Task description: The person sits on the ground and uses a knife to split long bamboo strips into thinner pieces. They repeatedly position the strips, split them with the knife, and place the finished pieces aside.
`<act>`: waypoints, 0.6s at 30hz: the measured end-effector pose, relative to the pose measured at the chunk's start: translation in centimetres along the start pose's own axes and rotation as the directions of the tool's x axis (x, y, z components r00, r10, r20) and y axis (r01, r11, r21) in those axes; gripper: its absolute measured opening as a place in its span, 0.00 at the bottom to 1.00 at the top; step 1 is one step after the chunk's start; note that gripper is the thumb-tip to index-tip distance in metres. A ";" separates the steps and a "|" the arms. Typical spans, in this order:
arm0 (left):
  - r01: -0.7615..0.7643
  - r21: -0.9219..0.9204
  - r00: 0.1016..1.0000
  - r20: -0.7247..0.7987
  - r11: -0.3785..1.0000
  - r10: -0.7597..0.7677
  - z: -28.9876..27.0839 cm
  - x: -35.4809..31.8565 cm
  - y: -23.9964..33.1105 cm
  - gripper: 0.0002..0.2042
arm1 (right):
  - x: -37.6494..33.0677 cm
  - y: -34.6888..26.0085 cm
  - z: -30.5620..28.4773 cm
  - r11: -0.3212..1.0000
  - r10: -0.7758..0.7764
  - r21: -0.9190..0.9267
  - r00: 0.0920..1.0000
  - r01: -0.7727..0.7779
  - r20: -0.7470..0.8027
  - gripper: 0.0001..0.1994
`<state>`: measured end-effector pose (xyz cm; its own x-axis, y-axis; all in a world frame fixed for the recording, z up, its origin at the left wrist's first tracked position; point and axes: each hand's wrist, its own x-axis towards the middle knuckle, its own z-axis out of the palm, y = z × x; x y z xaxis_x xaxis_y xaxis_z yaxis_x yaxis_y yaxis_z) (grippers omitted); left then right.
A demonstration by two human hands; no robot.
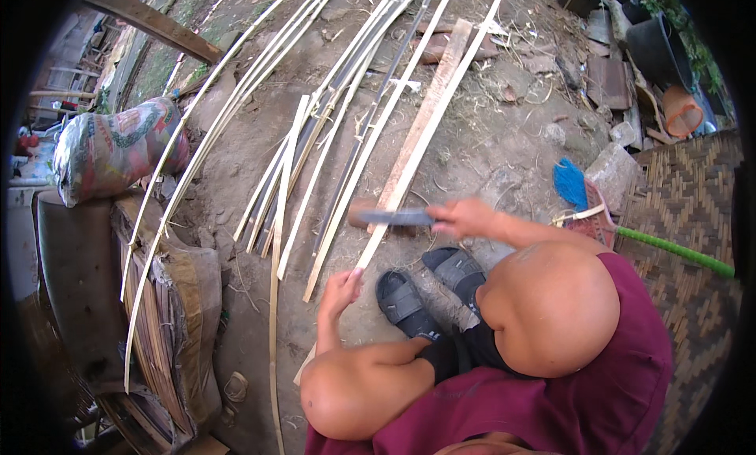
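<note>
- Outside, the ground (504, 156) has long sticks (293, 171) reaching its far edge.
- One pale strip (372, 246) runs along the right edge of a board (433, 100).
- A knife (403, 217) crosses that strip by the board's near end; it looks like blade work.
- The right hand (463, 217) grips the knife; the left hand (341, 289) pinches the strip's near end. Next seems to need fingers away from the blade.

Blurry blade (403, 217), handle unseen inside right fingers (446, 212), pale strips (429, 132) partly beyond upper edge

Strip (429, 138): smooth, matt wood | knife blade (398, 218): probably metal, blurred | mat (669, 195): rough weave | garment (551, 412): matt cloth
</note>
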<state>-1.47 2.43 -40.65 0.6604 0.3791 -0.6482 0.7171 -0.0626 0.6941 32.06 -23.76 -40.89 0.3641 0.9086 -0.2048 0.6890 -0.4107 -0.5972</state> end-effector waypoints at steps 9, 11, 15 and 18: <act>0.112 -0.023 0.990 -0.084 0.993 -0.113 -0.6 -0.2 0.1 0.25 | 3.4 2.6 4.0 0.991 -0.089 0.071 0.965 0.110 -0.248 0.26; -0.063 -0.090 0.996 -0.062 0.994 0.057 0.9 1.8 2.6 0.23 | 1.6 -0.9 1.4 0.992 -0.110 -0.059 0.990 0.115 0.086 0.25; -0.049 0.061 0.999 0.003 0.997 0.049 -2.1 0.3 -2.0 0.23 | -0.3 9.3 -2.6 0.854 0.519 0.242 0.790 -0.461 -0.328 0.25; 0.205 -0.063 0.979 0.007 0.977 -0.205 -3.0 -1.4 -4.2 0.23 | -0.4 13.0 -6.3 0.797 0.586 0.146 0.690 -0.586 -0.425 0.25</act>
<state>-6.05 4.91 -41.71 0.5012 0.3773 -0.7787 0.8218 0.0743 0.5650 44.80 -29.92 -43.66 0.9213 0.3539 -0.1614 0.2438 -0.8487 -0.4693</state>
